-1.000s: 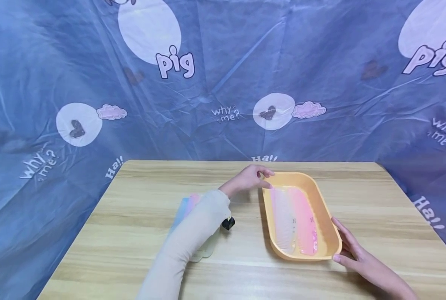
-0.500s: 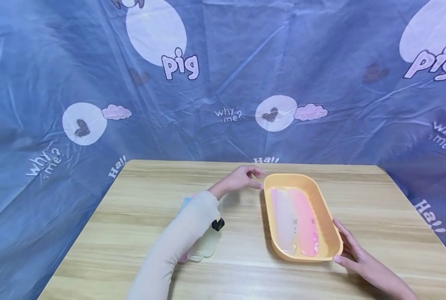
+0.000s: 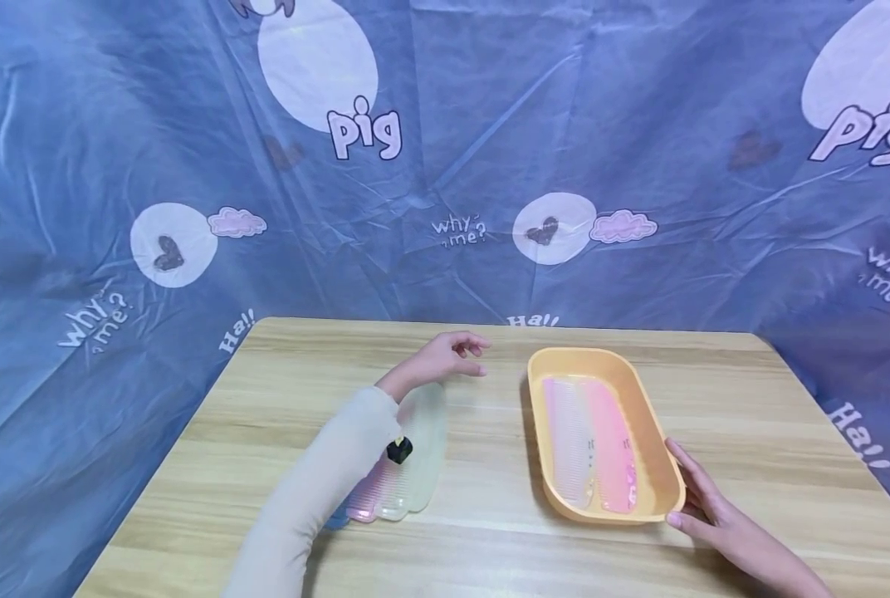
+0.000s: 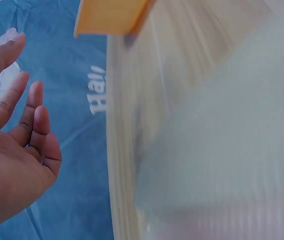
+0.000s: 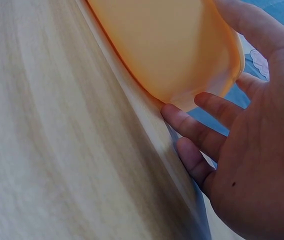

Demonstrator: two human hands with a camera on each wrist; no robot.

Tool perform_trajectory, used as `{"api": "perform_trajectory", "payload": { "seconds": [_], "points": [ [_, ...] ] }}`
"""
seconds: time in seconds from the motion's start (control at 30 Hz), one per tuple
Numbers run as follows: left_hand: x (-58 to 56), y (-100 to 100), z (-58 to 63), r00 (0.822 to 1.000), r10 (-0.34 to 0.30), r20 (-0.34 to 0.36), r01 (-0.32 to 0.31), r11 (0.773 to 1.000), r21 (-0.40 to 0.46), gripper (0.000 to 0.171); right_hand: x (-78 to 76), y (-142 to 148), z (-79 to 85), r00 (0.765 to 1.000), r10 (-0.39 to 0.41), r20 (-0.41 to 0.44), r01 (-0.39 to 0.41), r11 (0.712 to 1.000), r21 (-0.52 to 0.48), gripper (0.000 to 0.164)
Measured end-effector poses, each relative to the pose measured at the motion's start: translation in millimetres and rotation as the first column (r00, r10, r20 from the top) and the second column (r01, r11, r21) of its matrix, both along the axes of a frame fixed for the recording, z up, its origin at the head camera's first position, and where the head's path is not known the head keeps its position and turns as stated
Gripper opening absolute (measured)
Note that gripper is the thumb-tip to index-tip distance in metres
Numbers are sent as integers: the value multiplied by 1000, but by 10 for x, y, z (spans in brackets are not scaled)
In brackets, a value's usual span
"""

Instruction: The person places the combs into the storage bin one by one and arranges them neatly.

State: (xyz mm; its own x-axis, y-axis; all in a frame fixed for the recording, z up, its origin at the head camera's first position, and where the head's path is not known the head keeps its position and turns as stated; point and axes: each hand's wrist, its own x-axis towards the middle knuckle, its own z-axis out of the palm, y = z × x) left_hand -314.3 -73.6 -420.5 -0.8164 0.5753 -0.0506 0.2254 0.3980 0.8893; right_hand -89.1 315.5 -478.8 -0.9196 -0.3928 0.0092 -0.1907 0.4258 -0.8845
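Left hand [image 3: 439, 359] drew away from tray [image 3: 635, 419] | sleeve [image 3: 321, 477] half-hides combs [image 3: 422, 457], perhaps three

The sleeved left arm [image 3: 318, 486] stretches forward, its left grip [image 3: 441, 357] raised with fingers loosely bent, while beyond the bare right forearm [image 3: 777, 558] the right grip [image 3: 702, 500] spreads thumb from fingers

A creased blue cloth [image 3: 475, 100] printed with white circles [image 3: 318, 66], pink clouds [image 3: 623, 226] and the word "pig" [image 3: 365, 131] hangs before us across the upper frame, behind a pale wood-grain table [image 3: 490, 556] spanning the lower half.
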Motion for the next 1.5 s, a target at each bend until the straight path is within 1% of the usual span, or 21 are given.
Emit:
{"api": "perform_trajectory", "payload": {
  "seconds": [0.07,0.23,0.3,0.5,0.63,0.73,0.87,0.93,1.1,1.2,1.3,1.5],
  "points": [
    [-3,-83,-22,1000,2,8,-2,1000,-12,51,1,-4,-5,1000,-2,-10,2,1000,4,84],
    [11,-251,-39,1000,2,4,-1,999,-47,51,0,-6,-4,1000,-3,11,3,1000,-7,84],
    [21,-305,-42,1000,0,4,0,998,-65,51,-2,-6,-3,1000,-3,24,4,1000,-11,84],
    [22,-444,-67,1000,11,29,-7,993,-116,50,-10,-3,-6,1000,-5,24,5,1000,-5,83],
    [20,-518,-96,999,27,43,-21,989,-145,51,-15,3,2,1000,5,30,-5,1000,-22,82],
    [24,-570,-135,998,28,53,-19,987,-161,51,-12,-2,2,1000,12,21,-11,999,-30,83],
    [18,-638,-187,997,29,74,-16,986,-166,51,-3,-7,-1,1000,7,5,-7,1000,-20,83],
    [13,-673,-206,997,31,73,-18,986,-168,50,0,-6,-3,1000,2,7,-2,1000,-15,83],
    [-2,-753,-275,997,56,61,-42,978,-206,50,1,-2,-11,999,2,37,-1,1000,-18,83],
    [-2,-788,-323,993,86,80,-68,975,-213,51,3,-3,-12,999,4,54,-3,1000,-19,83],
    [-5,-813,-353,990,101,102,-79,976,-201,50,3,-5,-11,999,1,53,0,1000,-17,83],
    [-17,-864,-380,987,80,140,-51,978,-201,49,2,-10,-7,1000,7,7,-6,1000,-15,84]
  ]
}}
